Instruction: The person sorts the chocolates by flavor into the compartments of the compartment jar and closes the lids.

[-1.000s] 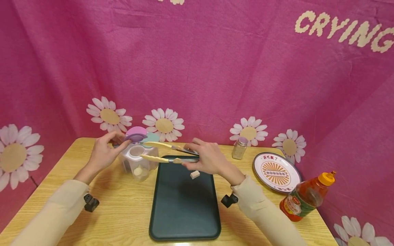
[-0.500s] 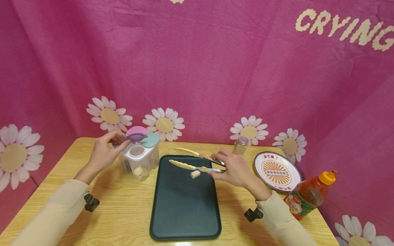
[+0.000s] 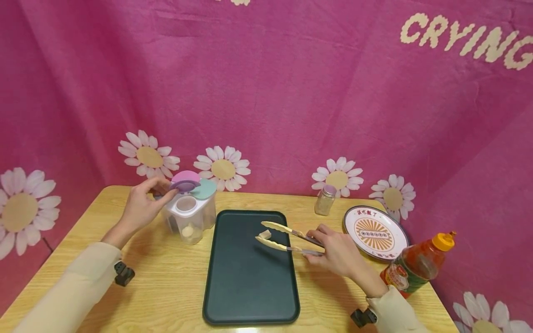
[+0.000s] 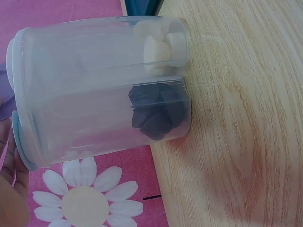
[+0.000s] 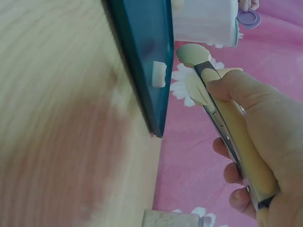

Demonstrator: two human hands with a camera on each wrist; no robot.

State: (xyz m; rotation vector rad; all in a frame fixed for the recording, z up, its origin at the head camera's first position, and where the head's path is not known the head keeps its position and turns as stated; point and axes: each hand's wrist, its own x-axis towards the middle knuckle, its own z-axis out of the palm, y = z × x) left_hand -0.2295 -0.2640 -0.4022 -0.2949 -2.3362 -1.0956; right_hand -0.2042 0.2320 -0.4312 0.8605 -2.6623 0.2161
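Cube lies on tray near its far right edge, between open tongs tips, ungripped. Right hand grips tongs handles; left hand pinches purple lid open on container at table's far left. One piece out, more inside.

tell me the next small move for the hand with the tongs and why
Probably close the tongs on the small white cube on the dark tray. The right hand holds them with the tips apart, about level with the cube. The left hand holds the purple lid up on the clear container, so one compartment stands open.
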